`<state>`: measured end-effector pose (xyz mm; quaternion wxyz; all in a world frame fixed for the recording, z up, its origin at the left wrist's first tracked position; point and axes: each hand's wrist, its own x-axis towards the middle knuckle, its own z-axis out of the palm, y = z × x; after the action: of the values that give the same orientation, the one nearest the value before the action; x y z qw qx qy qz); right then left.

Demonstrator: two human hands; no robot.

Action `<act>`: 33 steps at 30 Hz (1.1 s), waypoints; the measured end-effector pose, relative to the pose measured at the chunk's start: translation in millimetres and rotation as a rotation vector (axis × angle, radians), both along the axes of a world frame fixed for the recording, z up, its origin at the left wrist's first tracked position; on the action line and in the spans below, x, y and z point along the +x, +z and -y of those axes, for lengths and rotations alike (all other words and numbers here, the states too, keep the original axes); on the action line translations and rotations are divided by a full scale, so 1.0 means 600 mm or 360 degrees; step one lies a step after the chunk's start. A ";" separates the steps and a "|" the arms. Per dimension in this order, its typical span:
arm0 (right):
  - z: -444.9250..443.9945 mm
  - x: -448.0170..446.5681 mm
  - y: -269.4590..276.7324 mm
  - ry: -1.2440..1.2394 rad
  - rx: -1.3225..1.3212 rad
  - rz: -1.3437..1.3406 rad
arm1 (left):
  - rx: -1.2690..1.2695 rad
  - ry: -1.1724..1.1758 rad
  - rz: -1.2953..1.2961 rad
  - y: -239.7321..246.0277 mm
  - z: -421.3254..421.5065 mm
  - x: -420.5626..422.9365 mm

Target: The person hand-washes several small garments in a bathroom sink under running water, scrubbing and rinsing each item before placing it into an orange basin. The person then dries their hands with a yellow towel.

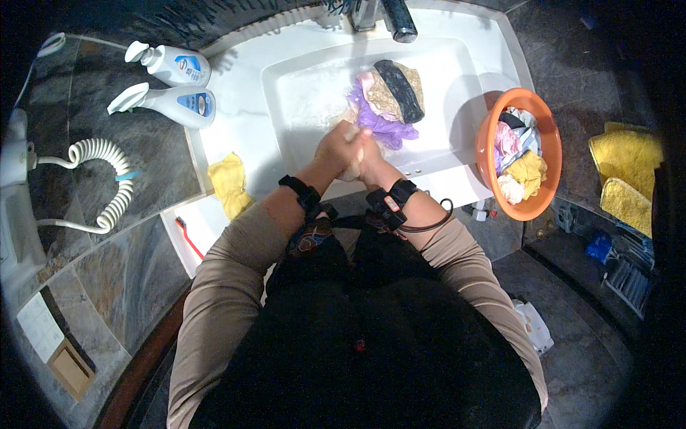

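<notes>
Over the near side of a white sink basin (pixel 450 59), my left hand (pixel 341 146) and my right hand (pixel 370 155) are pressed together around a pale, wet, sudsy cloth (pixel 352 170). The fingers hide much of it. Just beyond the hands, a purple cloth (pixel 383 127) lies in the basin, against a tan and pink cloth bundle (pixel 383 95) with a black band (pixel 399 91) across it. Whitish suds or water show on the basin floor to their left.
The faucet (pixel 399 21) juts over the far rim. Two white spray or pump bottles (pixel 179 104) lie at left, near a yellow cloth (pixel 230 182) and red-handled brush (pixel 187 236). An orange bowl (pixel 554 155) of clothes stands right; yellow towels (pixel 624 155) lie beyond.
</notes>
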<state>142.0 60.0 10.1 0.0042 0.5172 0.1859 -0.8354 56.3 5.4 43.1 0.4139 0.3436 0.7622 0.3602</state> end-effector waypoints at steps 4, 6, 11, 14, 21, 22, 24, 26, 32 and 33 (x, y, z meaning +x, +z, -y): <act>0.003 0.012 -0.013 0.0534 0.0682 0.0123 | -0.0611 -0.0787 -0.0478 -0.019 0.002 -0.049; -0.013 0.019 -0.038 0.0894 0.1165 0.0287 | -0.0810 -0.0760 -0.0732 -0.023 0.008 -0.054; -0.039 0.032 -0.104 0.1631 0.1934 0.0315 | -0.1164 -0.1025 -0.0915 -0.055 0.021 -0.027; -0.030 0.025 -0.103 0.1049 0.2003 0.0144 | -0.0738 -0.0787 -0.0758 -0.086 0.020 -0.019; -0.021 0.035 -0.025 -0.0376 -0.0194 -0.0452 | 0.0013 -0.0341 0.0573 -0.024 -0.002 -0.024; -0.024 0.034 -0.023 -0.0313 -0.0093 -0.0486 | 0.0119 -0.0360 0.0401 -0.005 -0.003 -0.017; -0.026 0.028 -0.029 -0.0285 -0.0046 -0.0606 | 0.0260 -0.0323 0.0235 0.024 -0.004 -0.007; -0.027 0.012 -0.043 -0.0358 -0.0149 -0.0772 | 0.0404 -0.0174 0.0234 0.034 -0.001 0.004; -0.012 0.002 -0.049 -0.0046 0.0579 -0.0540 | -0.0318 -0.0143 0.0062 -0.017 -0.009 -0.033; -0.015 0.007 -0.046 0.0197 0.0806 -0.0598 | -0.0363 -0.0260 -0.0097 -0.026 -0.007 -0.043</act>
<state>146.0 69.3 -17.4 -0.1082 0.3262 0.4165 -0.8417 30.4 9.4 27.6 0.4549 0.3659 0.7798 0.2259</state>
